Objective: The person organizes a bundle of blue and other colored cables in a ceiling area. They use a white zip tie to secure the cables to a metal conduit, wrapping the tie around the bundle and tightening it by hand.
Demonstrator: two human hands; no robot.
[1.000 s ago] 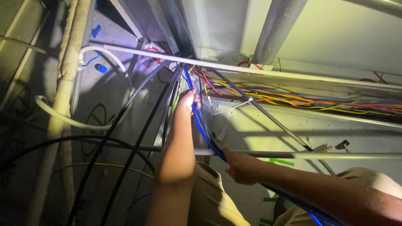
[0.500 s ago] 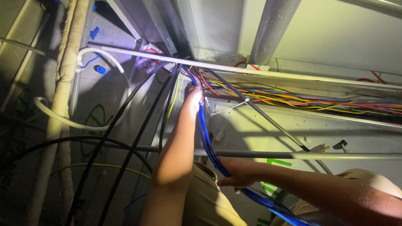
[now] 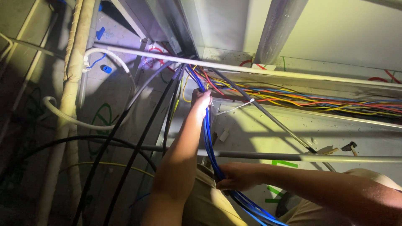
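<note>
I look up at a ceiling space. A bundle of blue cables [image 3: 208, 142] runs from the lower right up toward a cable tray. My left hand [image 3: 201, 101] reaches up and grips the bundle near where it enters the tray. My right hand [image 3: 236, 177] is closed around the same bundle lower down, below a grey horizontal conduit [image 3: 293, 157]. Between my two hands the blue cables hang in a slight curve.
A metal tray holds several orange, yellow, red and blue wires [image 3: 318, 100]. Black cables [image 3: 138, 146] slant down to the left. An insulated beige pipe [image 3: 69, 100] and a white hose [image 3: 63, 115] run at left. A round metal duct [image 3: 276, 29] passes overhead.
My left hand has stayed high on the blue bundle, near the tray. My right hand has slid down and left along the bundle, drawing the cables lower.
</note>
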